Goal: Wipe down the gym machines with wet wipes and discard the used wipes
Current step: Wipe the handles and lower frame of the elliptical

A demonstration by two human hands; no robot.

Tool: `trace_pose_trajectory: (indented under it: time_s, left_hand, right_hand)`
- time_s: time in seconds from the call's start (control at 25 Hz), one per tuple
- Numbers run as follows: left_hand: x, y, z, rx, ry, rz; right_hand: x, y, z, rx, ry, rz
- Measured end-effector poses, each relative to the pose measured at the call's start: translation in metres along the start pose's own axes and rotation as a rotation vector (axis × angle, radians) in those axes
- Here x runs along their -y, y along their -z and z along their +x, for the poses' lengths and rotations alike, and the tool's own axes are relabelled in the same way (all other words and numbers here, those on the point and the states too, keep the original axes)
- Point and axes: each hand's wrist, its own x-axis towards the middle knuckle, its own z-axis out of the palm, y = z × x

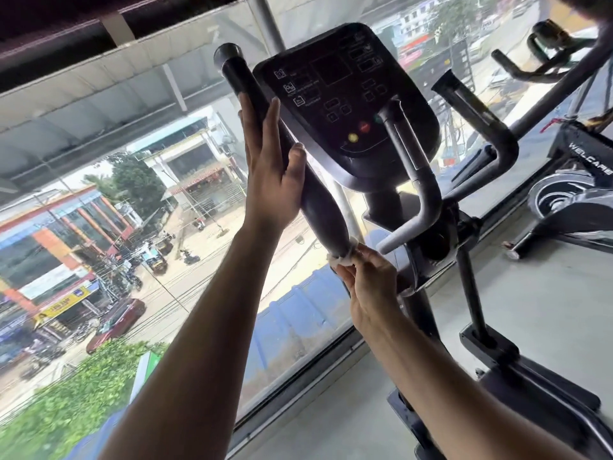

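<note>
Both my arms reach up and forward: my right hand (368,280) pinches the white wet wipe (341,257) around the lower end of the elliptical's left handlebar (298,161), so I judge the wiping step is under way. Higher up, my left hand (270,171) lies flat on the grip, fingers straight, thumb across it, steadying. Next I'd draw the wipe along the bar, gripping firmly. Beyond sits the console (348,94).
</note>
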Motion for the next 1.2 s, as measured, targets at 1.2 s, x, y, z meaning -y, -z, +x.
trace_pose_trajectory:
  time_s: [1.2]
  left_hand:
    - [0.008, -0.009, -0.005, -0.027, -0.027, -0.118]
  right_hand:
    - [-0.048, 0.027, 0.102, -0.023, -0.351, 0.042]
